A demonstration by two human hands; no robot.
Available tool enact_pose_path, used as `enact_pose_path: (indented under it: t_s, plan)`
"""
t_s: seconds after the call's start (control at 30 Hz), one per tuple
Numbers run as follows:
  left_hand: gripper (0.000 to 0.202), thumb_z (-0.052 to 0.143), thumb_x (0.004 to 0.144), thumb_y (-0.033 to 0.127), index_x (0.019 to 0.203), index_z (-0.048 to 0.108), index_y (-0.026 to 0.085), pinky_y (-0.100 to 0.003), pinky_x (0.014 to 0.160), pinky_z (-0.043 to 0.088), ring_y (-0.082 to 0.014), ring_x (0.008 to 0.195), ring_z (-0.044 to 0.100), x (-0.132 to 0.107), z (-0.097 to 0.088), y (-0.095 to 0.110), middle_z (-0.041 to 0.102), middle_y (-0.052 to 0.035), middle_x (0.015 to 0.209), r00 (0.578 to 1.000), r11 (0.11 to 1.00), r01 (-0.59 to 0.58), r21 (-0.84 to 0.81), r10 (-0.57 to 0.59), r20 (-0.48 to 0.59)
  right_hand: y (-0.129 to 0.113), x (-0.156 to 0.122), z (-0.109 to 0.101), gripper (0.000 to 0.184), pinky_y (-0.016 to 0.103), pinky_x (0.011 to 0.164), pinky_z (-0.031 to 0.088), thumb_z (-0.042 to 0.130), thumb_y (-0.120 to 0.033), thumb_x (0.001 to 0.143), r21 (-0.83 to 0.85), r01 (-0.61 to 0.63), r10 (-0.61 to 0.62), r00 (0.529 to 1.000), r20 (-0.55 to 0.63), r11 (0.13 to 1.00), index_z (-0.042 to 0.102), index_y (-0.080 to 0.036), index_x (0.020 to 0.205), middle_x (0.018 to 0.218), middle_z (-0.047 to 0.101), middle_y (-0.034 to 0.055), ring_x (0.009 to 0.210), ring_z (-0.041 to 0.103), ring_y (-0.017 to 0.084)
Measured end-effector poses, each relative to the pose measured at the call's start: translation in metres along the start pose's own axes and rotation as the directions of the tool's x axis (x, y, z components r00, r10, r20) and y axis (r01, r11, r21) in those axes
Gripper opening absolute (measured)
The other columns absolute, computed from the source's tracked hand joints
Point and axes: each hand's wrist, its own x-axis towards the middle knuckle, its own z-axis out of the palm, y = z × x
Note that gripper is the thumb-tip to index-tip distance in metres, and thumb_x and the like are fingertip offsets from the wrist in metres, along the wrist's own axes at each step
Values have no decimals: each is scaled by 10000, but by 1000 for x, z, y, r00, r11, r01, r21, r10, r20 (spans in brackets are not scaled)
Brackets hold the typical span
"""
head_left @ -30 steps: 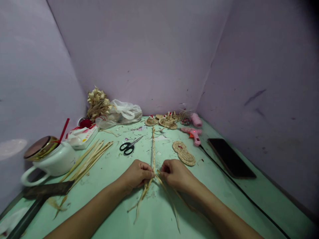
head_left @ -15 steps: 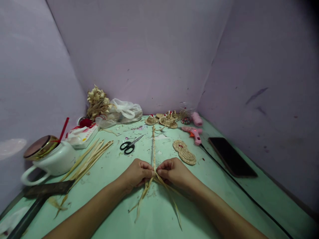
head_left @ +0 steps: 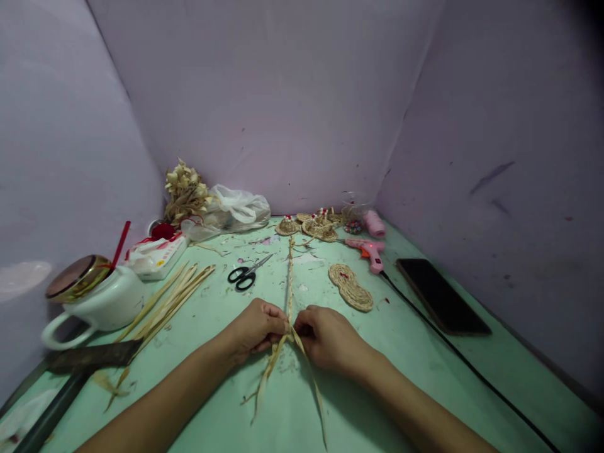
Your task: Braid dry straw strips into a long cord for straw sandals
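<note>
Braid [head_left: 290,277] lies lengthwise on the counter [head_left: 189,322] between our two hands, its long axis running straight away from us, its far end just short of the small woven pieces [head_left: 321,231]. Our left hand [head_left: 262,325] is the nearer, thumb and fingers pinched on the near end from its left side. Our right hand [head_left: 326,336] sits just beside that same end, fingers curled; we cannot tell whether it grips a strand, its fingertips being hidden. From the pinch, loose strands [head_left: 272,360] spread toward us, one slanting nearer the right hand.
</note>
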Motion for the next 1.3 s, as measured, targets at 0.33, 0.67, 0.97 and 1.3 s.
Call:
enact_pose_path:
  t_s: [0.33, 0.67, 0.97, 1.3]
  plan:
    - [169, 594, 549, 272, 577, 539, 114, -168, 273, 107, -13, 249, 236, 1, 2, -2, 407, 65, 370, 1000, 1000, 9, 29, -8, -22, -1, -3, 3, 165, 244, 505, 228, 517, -272, 698, -97, -75, 76, 997, 7, 992, 650, -204, 767, 735, 656, 53, 637, 541, 154]
    - [183, 605, 545, 278, 584, 547, 109, -176, 276, 95, -16, 253, 233, 1, 3, -4, 404, 61, 369, 1000, 1000, -15, 1, 15, -15, 5, 3, 6, 116, 217, 486, 240, 496, -219, 689, 122, -195, 210, 971, -116, 973, 594, -161, 714, 662, 619, 39, 577, 479, 115]
    - [177, 596, 568, 266, 617, 569, 99, -173, 280, 109, -17, 261, 246, 1, 2, -4, 415, 55, 385, 1000, 1000, -21, 6, 21, -20, 6, 9, 15, 134, 188, 427, 316, 483, -89, 561, 608, -307, 320, 943, 92, 732, 585, -132, 635, 512, 560, -7, 445, 460, 83]
    - [169, 585, 579, 267, 603, 563, 101, -168, 275, 115, -20, 261, 242, 2, 2, -6, 417, 51, 378, 999, 999, -42, 7, 42, -14, -6, 9, 1, 75, 183, 416, 412, 497, -130, 676, 819, -467, 316, 874, 370, 333, 496, -129, 602, 446, 541, 0, 403, 510, 85]
